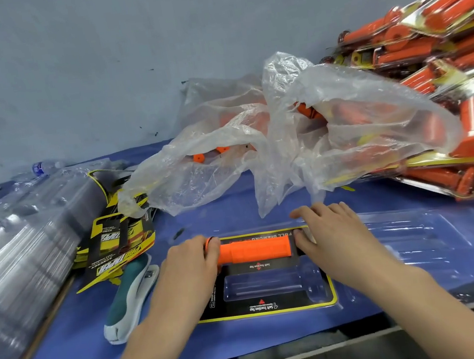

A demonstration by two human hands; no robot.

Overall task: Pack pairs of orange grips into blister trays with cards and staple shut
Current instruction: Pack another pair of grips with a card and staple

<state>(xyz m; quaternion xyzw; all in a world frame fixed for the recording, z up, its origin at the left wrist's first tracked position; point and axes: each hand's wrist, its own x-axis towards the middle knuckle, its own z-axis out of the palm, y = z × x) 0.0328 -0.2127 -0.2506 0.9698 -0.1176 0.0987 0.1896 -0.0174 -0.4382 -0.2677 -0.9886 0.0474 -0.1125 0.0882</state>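
Left hand curls round the flanged end of an orange grip; right hand lies with straight fingers at its other end. The grip sits in the far cavity of a blister tray, over a black-and-yellow card, on the blue table. A stapler lies just left.
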